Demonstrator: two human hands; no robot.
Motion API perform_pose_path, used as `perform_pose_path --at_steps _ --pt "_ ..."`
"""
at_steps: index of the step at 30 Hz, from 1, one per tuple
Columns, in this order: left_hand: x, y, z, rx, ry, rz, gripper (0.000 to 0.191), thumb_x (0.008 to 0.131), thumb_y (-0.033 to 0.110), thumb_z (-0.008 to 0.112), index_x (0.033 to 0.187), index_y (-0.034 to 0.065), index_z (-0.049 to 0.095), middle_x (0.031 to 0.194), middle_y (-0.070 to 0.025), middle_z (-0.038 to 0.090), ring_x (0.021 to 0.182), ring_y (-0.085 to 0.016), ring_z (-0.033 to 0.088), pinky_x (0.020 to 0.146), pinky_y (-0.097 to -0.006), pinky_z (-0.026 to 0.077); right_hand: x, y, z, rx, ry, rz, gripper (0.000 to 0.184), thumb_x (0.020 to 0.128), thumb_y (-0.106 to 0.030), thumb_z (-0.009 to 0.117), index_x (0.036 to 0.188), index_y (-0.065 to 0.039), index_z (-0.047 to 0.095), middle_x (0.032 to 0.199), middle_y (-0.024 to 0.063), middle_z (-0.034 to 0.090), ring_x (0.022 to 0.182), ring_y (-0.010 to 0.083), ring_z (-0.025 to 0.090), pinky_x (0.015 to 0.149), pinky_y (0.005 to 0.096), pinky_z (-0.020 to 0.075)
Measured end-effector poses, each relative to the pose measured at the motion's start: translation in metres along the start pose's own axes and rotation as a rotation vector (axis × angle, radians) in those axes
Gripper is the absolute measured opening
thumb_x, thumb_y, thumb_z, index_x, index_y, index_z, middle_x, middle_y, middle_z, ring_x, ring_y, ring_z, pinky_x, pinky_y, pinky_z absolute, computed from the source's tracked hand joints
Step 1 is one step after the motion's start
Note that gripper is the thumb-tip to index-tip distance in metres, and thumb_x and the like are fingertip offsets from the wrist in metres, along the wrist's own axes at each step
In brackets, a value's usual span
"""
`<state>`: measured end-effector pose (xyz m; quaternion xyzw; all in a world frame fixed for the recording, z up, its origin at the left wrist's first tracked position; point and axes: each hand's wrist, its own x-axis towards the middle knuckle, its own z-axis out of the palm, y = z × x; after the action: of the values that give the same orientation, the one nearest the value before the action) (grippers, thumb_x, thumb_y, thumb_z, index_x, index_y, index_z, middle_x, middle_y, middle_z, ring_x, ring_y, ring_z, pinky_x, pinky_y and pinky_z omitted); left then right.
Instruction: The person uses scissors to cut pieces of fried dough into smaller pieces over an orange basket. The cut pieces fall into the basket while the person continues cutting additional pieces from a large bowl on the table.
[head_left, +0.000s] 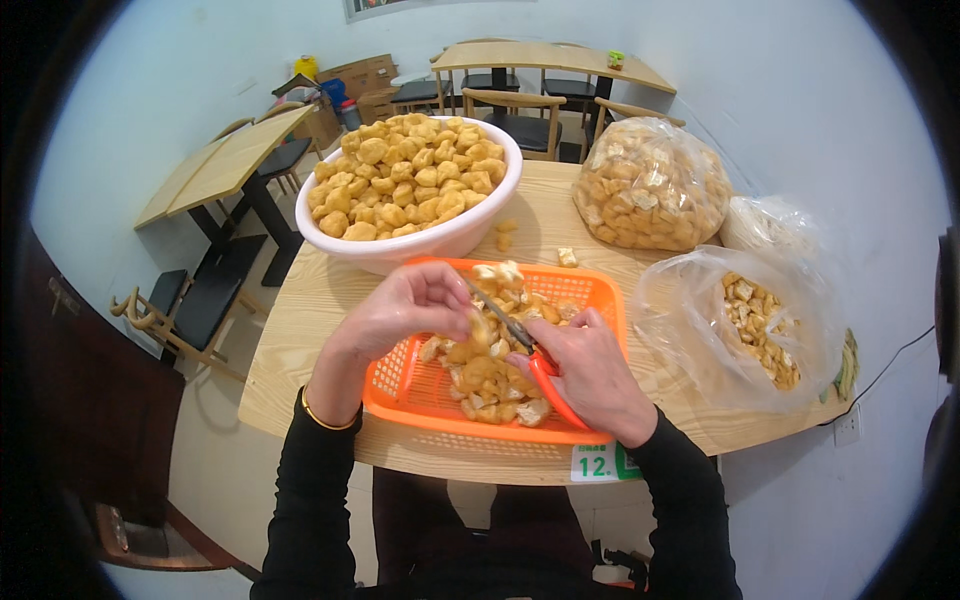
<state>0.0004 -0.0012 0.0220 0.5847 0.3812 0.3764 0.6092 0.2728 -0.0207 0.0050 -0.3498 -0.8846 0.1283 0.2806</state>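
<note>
My right hand (589, 367) grips a pair of scissors with red-orange handles (553, 390), the grey blades (491, 304) pointing up and to the left. Close to the blade tips is my left hand (412, 311), its fingers curled. A blurred piece of fried tofu puff (478, 337) shows just under those fingertips; I cannot tell whether they hold it. Both hands are above an orange plastic basket (405, 409), where cut tofu puffs (487, 382) lie in a pile, some with pale insides showing.
Behind the basket stands a pinkish-white basin (450, 244) heaped with whole tofu puffs (405, 180). A filled clear bag (649, 187) sits back right. Nearer is an open plastic bag (675, 330) of cut pieces. One cut piece (567, 257) lies on the wooden table (300, 360).
</note>
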Motion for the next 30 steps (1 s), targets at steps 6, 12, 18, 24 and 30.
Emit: perform_pose_path --at_steps 6,12,18,24,30 --pt "-0.009 0.020 -0.010 0.089 0.078 0.218 0.014 0.092 -0.002 0.067 0.106 -0.0003 0.070 0.109 -0.0086 0.074 0.095 -0.014 0.072 0.073 -0.0265 0.056 0.000 0.000 0.001 0.005 0.078 0.023 0.029 0.094 -0.028 0.079 0.106 -0.006 0.067 0.066 0.0082 0.059 0.062 0.0268 0.055 0.081 0.0361 0.0417" --pt "0.035 0.032 -0.080 1.151 0.645 0.225 0.025 0.079 0.001 0.071 0.103 0.0031 0.076 0.101 -0.0097 0.073 0.085 -0.018 0.067 0.075 -0.0340 0.054 -0.001 0.000 0.003 0.115 0.177 0.043 0.036 0.093 -0.026 0.080 0.120 -0.005 0.069 0.079 0.0093 0.066 0.073 0.0255 0.053 0.082 0.0364 0.0430" --pt "0.056 0.020 -0.105 1.455 0.649 0.187 0.019 0.078 0.002 0.074 0.097 0.0049 0.077 0.101 -0.0139 0.070 0.085 -0.027 0.067 0.081 -0.0379 0.055 0.000 0.001 -0.002 0.093 0.190 0.062 0.035 0.094 -0.024 0.079 0.121 -0.004 0.068 0.079 0.0089 0.067 0.076 0.0265 0.055 0.082 0.0369 0.0429" --pt "0.032 0.033 -0.084 0.397 0.560 0.258 0.022 0.095 0.004 0.069 0.115 -0.0012 0.063 0.120 -0.0147 0.072 0.102 -0.020 0.073 0.082 -0.0317 0.063 0.002 0.001 -0.002 0.113 0.238 0.016 0.035 0.097 -0.024 0.076 0.122 -0.003 0.066 0.073 0.0086 0.065 0.069 0.0256 0.060 0.082 0.0367 0.0406" --pt "0.021 0.022 -0.036 -0.679 -0.129 0.019 0.036 0.099 0.000 0.064 0.134 -0.0029 0.054 0.127 -0.0236 0.066 0.119 -0.031 0.071 0.094 -0.0271 0.065 0.003 0.003 0.002 0.078 0.253 0.008 0.036 0.095 -0.022 0.076 0.123 -0.002 0.064 0.089 0.0118 0.067 0.084 0.0261 0.063 0.087 0.0376 0.0403"
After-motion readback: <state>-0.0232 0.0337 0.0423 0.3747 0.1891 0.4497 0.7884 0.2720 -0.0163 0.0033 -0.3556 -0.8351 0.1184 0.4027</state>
